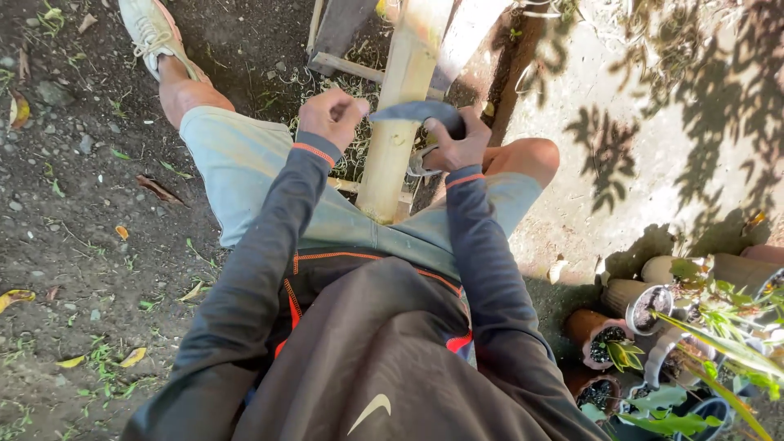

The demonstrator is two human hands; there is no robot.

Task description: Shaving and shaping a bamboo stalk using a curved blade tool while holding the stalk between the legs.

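Head view, looking down my own body while seated. My left hand [331, 114] is closed in a fist, thumb pressed over the curled fingers, and pinches one end of a dark curved blade [416, 111]; my right hand [457, 145] is wrapped shut around the other end, where the handle is hidden inside the grip. The blade spans the gap between my hands and lies across the face of a pale bamboo pole [402, 106], touching it or just above it; I cannot tell which. The pole runs away from me between my knees, its near end resting against my light shorts [245, 167], and a thin grey plank [347, 65] crosses under it farther out. I wear dark long sleeves [482, 261] with orange cuffs. My left foot in a pale shoe [151, 33] is planted on the dark soil [73, 204], which is scattered with dry leaves and sparse grass. To my right, well apart from the pole, a cluster of small pots [621, 327] with green leafy plants lies beside a sunlit concrete surface [653, 98].
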